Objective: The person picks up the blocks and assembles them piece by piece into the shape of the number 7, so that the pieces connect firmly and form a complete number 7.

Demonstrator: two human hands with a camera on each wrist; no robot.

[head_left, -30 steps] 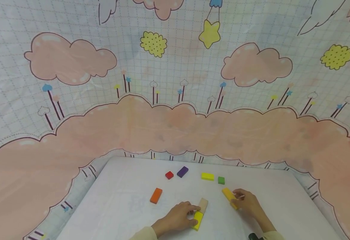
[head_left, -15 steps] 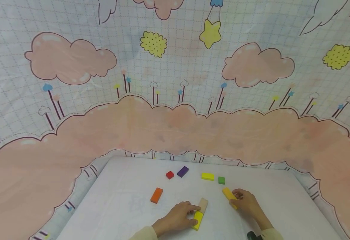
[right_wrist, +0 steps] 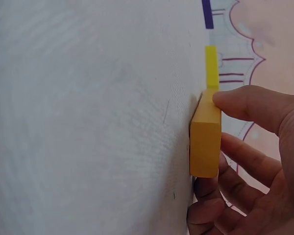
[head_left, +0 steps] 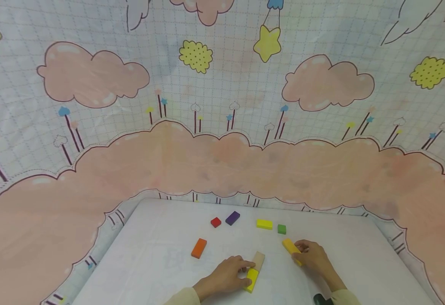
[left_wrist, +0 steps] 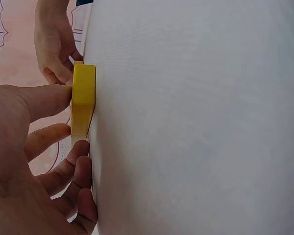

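Note:
My left hand [head_left: 224, 274] holds a bright yellow block [head_left: 251, 279] flat on the white table, thumb on its near part. The index fingertip lies where this block meets a plain wooden block [head_left: 258, 259], end to end with it. In the left wrist view, the other fingers of the left hand [left_wrist: 44, 147] are bent at the tabletop beside the yellow block [left_wrist: 83, 93]. Farther right, my right hand [head_left: 315, 258] holds an orange-yellow block [head_left: 288, 245] by its right side. In the right wrist view, the thumb lies on that orange-yellow block [right_wrist: 206, 142], with bent fingers around its near end.
Toward the back of the table [head_left: 150, 237] lie a red block [head_left: 216, 222], a purple block [head_left: 233, 218], another yellow block [head_left: 264, 224] and a green block [head_left: 281, 229]. An orange block [head_left: 199, 248] is on the left. A patterned cloth [head_left: 222, 165] hangs behind.
Both hands and all blocks stay in place. Only the head view shifts very slightly.

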